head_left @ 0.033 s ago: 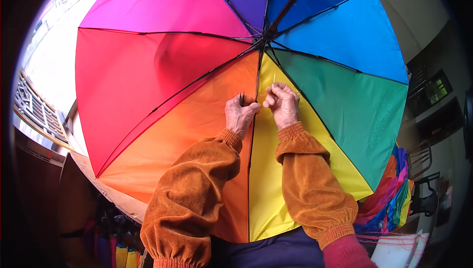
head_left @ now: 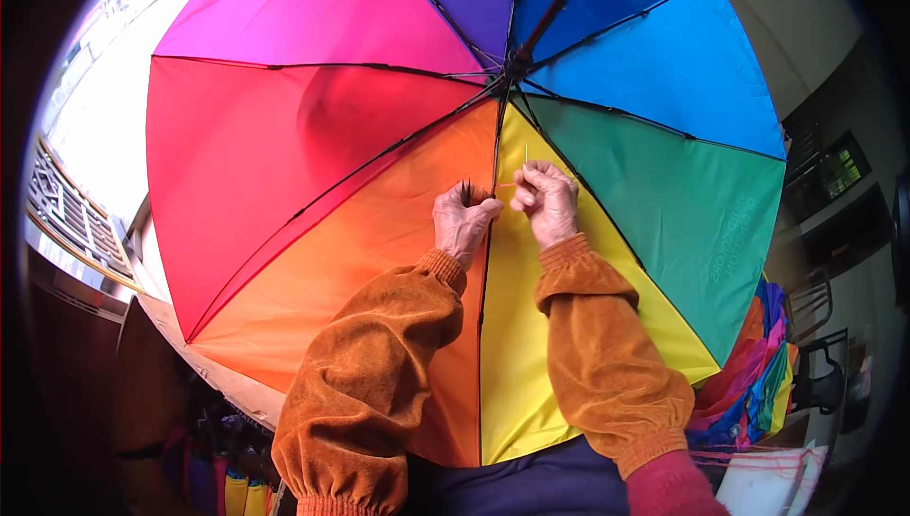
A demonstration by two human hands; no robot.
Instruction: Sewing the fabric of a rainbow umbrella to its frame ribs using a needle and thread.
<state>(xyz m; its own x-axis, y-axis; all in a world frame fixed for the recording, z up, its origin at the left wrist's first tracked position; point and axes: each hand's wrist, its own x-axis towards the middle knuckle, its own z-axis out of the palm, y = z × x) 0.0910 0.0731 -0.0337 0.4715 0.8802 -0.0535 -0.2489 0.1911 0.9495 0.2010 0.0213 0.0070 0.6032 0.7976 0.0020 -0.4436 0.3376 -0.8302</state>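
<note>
Behind us a dim room with a barred window (head_left: 66,213) frames the open rainbow umbrella (head_left: 313,165), which fills our view. Our left hand (head_left: 462,220) pinches the canopy at the black rib (head_left: 488,232) between orange and yellow panels. Our right hand (head_left: 548,201) pinches a thin needle (head_left: 526,154) just beside it. Folded umbrellas (head_left: 758,383) lie lower right

hands (head_left: 507,208) on umbrella (head_left: 313,156), folded umbrellas (head_left: 749,393) right
</note>
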